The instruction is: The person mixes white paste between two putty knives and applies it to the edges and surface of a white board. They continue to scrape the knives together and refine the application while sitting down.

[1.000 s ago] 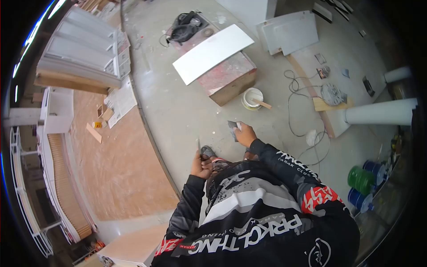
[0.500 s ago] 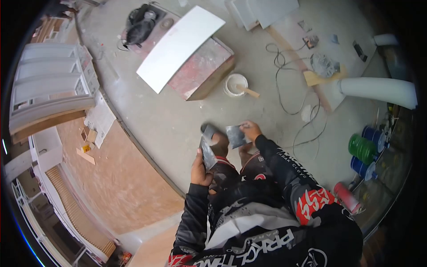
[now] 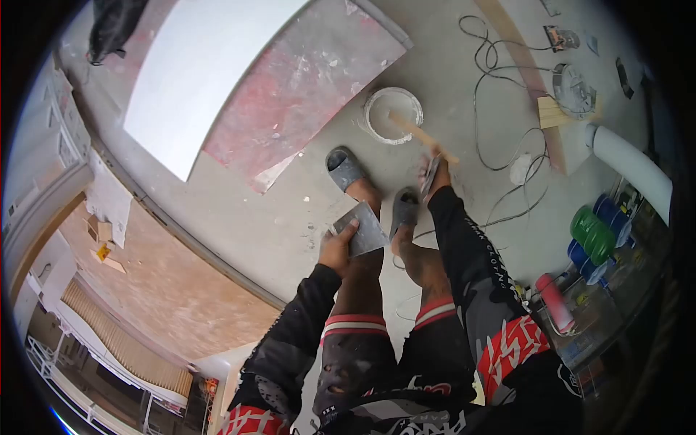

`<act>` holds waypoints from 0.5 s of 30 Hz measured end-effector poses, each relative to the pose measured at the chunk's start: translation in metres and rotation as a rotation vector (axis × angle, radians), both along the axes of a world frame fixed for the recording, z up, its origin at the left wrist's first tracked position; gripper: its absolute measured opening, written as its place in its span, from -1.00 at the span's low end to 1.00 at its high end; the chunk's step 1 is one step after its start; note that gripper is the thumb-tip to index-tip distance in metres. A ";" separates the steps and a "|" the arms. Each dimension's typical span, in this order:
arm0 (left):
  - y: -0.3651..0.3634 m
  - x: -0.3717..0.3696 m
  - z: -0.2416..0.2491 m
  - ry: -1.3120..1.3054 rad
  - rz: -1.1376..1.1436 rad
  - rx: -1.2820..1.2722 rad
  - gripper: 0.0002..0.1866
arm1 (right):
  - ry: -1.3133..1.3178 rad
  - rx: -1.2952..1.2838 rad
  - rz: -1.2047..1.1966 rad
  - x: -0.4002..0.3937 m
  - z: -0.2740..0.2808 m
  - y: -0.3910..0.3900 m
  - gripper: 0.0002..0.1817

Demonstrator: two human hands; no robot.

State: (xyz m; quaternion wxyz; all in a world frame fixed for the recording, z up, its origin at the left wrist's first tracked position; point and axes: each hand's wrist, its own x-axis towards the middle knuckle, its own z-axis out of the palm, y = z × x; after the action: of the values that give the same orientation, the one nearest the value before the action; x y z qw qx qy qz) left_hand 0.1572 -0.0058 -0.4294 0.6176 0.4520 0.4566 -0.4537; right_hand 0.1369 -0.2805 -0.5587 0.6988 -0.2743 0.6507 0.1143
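My left hand (image 3: 336,250) is closed on a flat grey putty scraper (image 3: 366,233), its thumb lying on the face of the plate. My right hand (image 3: 437,177) grips a second putty scraper (image 3: 431,175), seen nearly edge-on. Just beyond the right fingers stands a white bucket (image 3: 370,129) on the floor, with pale paste inside. A wooden stick (image 3: 417,131) leans out over the bucket's rim, and its outer end overlaps my right fingertips in this view.
A white curved panel (image 3: 196,72) lies on a red-stained box (image 3: 290,94) ahead on the left. Black cable (image 3: 476,116) loops across the floor at right, near a power sander (image 3: 562,38). Green (image 3: 593,233) and blue bottles and a red cylinder (image 3: 554,303) stand at far right.
The view has moved nearer to the box and bucket. My right hand has reached forward toward the stick, its scraper turning edge-on. The left scraper now shows its broad face.
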 end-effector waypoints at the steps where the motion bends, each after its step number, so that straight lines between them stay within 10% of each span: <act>1: -0.001 0.008 -0.012 0.020 0.001 0.002 -0.60 | -0.080 -0.068 -0.055 0.007 -0.015 -0.011 -0.45; 3: 0.000 0.018 -0.038 -0.018 -0.021 -0.035 -0.64 | -0.141 -0.137 -0.111 0.022 -0.034 -0.025 -0.50; 5: -0.001 0.023 -0.056 0.000 0.018 -0.025 -0.69 | -0.171 -0.814 0.542 0.044 -0.021 -0.041 -0.66; 6: 0.002 0.025 -0.065 0.002 0.010 0.008 -0.71 | -0.158 -0.817 0.539 0.059 0.006 -0.049 -0.66; 8: 0.000 0.030 -0.075 0.003 0.010 0.082 -0.78 | -0.609 -1.126 1.312 0.091 0.072 -0.064 -0.76; 15: -0.001 0.025 -0.096 0.004 -0.151 0.050 -0.64 | -0.759 -1.040 1.944 0.105 0.071 -0.073 -0.60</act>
State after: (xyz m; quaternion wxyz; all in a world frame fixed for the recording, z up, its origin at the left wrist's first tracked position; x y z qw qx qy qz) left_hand 0.1824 -0.0066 -0.5252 0.5690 0.4995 0.4338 -0.4884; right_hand 0.2419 -0.3533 -0.4881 0.2700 -0.9273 -0.1158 0.2318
